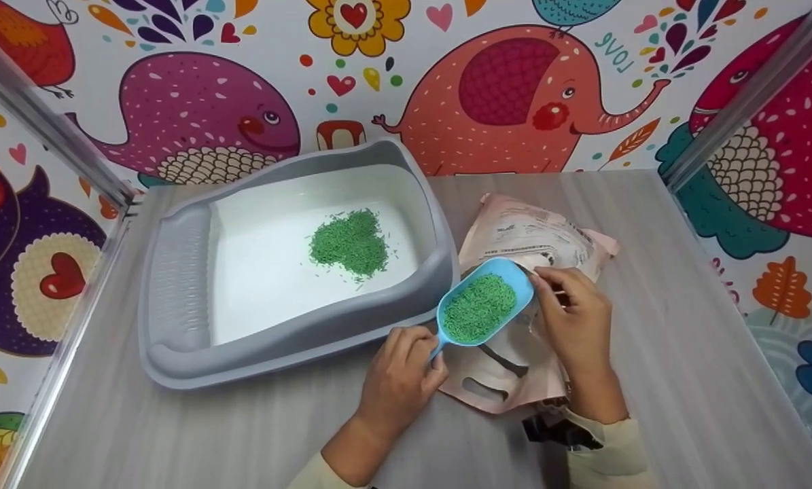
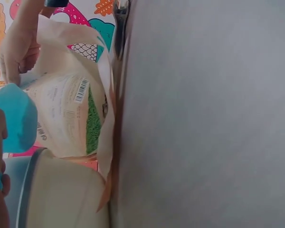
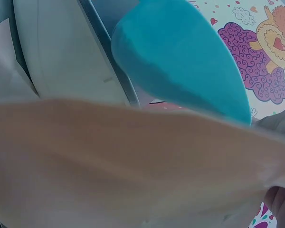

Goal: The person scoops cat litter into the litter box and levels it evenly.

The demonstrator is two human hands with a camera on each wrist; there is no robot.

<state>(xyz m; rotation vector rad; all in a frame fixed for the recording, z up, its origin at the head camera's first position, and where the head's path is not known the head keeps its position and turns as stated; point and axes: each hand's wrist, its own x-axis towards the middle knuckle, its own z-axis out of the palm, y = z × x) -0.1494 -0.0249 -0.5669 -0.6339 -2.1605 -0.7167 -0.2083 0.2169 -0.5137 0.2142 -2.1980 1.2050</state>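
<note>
A light-blue scoop full of green litter pellets is held above the front of a pink litter bag. My left hand grips its handle. The right hand has thumb and forefinger together at the scoop's front rim and seems to pinch it; the exact contact is partly hidden. Left of the scoop, a grey litter box with a white inside holds a heap of green pellets. In the right wrist view, the scoop's underside fills the upper middle.
The wood-grain tabletop carries the box and bag. A patterned wall panel stands behind it, with metal corner strips at the sides. Pink plastic of the bag stands next to the box in the left wrist view.
</note>
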